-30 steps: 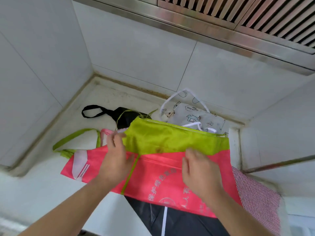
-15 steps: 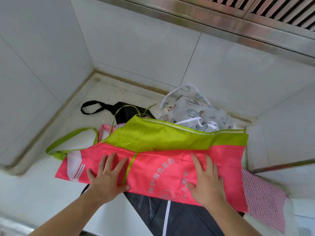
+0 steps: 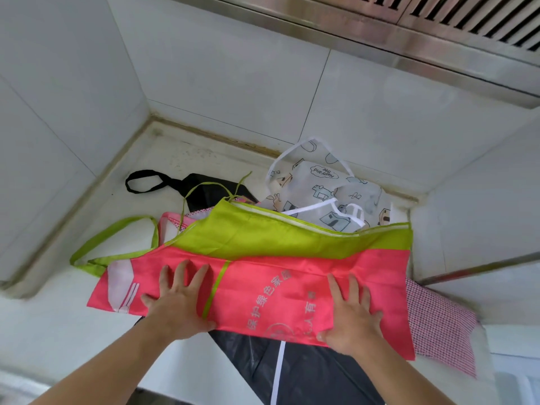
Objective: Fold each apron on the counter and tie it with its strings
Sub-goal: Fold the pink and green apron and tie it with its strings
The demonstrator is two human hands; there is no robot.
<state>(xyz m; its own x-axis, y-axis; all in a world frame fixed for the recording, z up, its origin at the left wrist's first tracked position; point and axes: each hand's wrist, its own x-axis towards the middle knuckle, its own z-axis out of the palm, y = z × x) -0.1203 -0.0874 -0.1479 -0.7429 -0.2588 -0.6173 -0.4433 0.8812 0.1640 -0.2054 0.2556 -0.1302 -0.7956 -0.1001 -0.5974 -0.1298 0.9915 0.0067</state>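
- White tiled walls meet in a corner above a pale counter (image 3: 58,323), and a shiny metal vent hood (image 3: 438,30) runs across the upper right of the frame.
- A pink and green apron (image 3: 263,290) lies folded across the middle of the frame, with its green part (image 3: 277,235) behind the pink part.
- The left hand (image 3: 178,302) lies flat on the pink cloth at lower middle, fingers spread wide.
- The right hand (image 3: 350,314) presses flat on the pink cloth to the right, fingers straight.
- A green strap (image 3: 114,232) loops out at the left.
- A white apron with drawings (image 3: 324,194) sits behind, at upper right of the pile.
- A black apron (image 3: 201,188) peeks out behind, its black loop (image 3: 143,181) to the left.
- A pink checked cloth (image 3: 438,325) sticks out at the right.
- A dark cloth (image 3: 292,372) hangs below the pink apron at the bottom.
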